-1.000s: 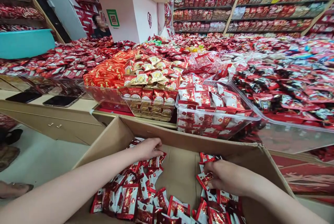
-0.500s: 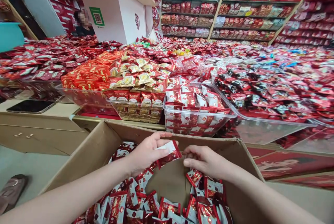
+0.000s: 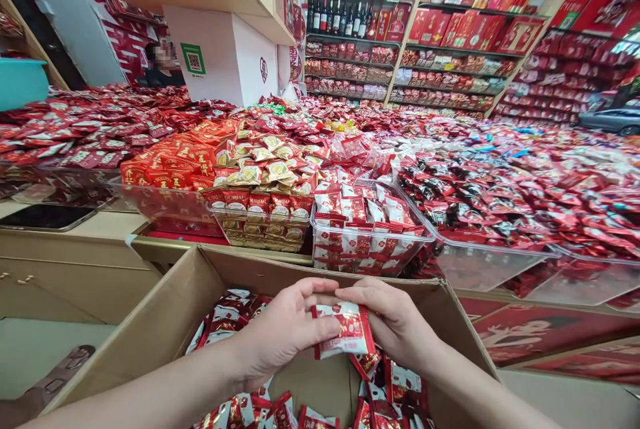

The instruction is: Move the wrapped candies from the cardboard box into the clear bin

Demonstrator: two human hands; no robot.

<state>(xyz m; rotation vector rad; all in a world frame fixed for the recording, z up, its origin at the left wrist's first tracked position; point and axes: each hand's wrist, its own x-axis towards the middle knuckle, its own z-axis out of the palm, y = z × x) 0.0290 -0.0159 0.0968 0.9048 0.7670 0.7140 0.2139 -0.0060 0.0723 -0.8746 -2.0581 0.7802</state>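
Observation:
My left hand (image 3: 295, 322) pinches a red and white wrapped packet (image 3: 345, 330) between thumb and fingers, above an open cardboard box (image 3: 310, 382). My right hand (image 3: 393, 319) meets it from the right, its fingers curled behind the packet and touching the left fingertips; whether it also grips the packet is hidden. Similar red and white packets (image 3: 405, 382) lie loose inside the box, around a bare patch of its bottom. Just beyond the box, a clear bin (image 3: 370, 239) holds red and white packets stacked in rows.
Clear bins of durian packets (image 3: 257, 206) and orange-red packets (image 3: 170, 169) stand behind the box. A phone (image 3: 47, 217) lies on the left counter. Dark red packets (image 3: 480, 196) fill bins at right. A person (image 3: 163, 69) is at the back left.
The view has tilted up. My right hand has come in to meet my left at the packet, which now shows its printed face more fully.

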